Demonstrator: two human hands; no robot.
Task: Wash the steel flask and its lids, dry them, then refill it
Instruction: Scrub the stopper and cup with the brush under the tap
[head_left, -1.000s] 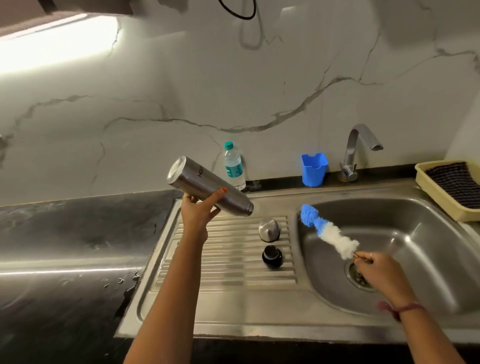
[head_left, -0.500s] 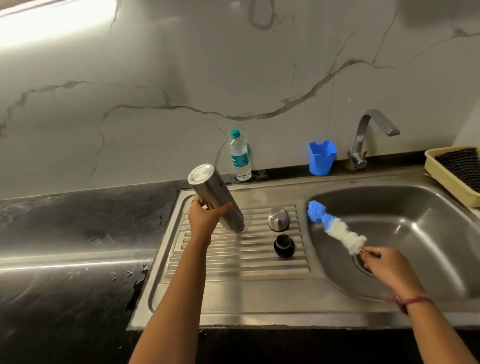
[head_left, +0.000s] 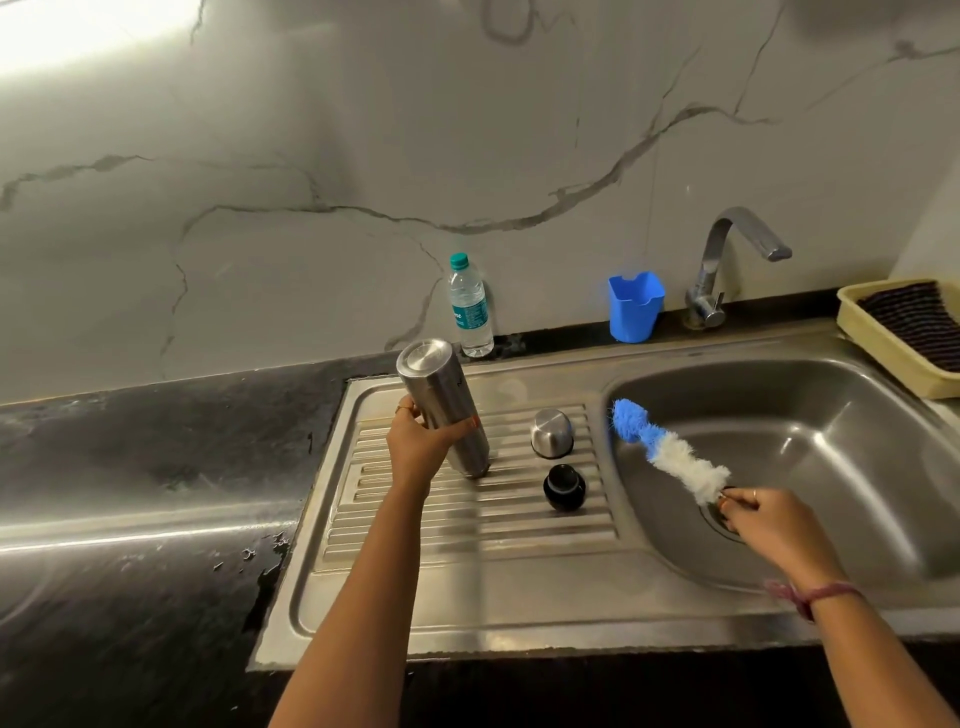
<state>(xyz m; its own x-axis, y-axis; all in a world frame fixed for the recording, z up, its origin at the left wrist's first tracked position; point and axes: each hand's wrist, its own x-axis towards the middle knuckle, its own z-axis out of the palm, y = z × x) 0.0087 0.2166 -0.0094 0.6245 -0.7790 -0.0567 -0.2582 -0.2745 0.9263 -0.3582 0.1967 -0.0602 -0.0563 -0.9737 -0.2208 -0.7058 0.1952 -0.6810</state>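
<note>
Flask set mouth-down on the drainboard (head_left: 467, 540)

Left hand (head_left: 423, 447) grips the inverted steel flask (head_left: 447, 405), now nearly upright, no longer tilted in the air; right hand (head_left: 763, 525) pinches the bottle brush (head_left: 670, 457) handle over the sink basin (head_left: 831, 441), unchanged.

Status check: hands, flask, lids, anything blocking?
Left hand grips steel flask, mouth down on drainboard. Right hand holds bottle brush over sink. Steel lid, black lid beside flask. Nothing blocking.
</note>
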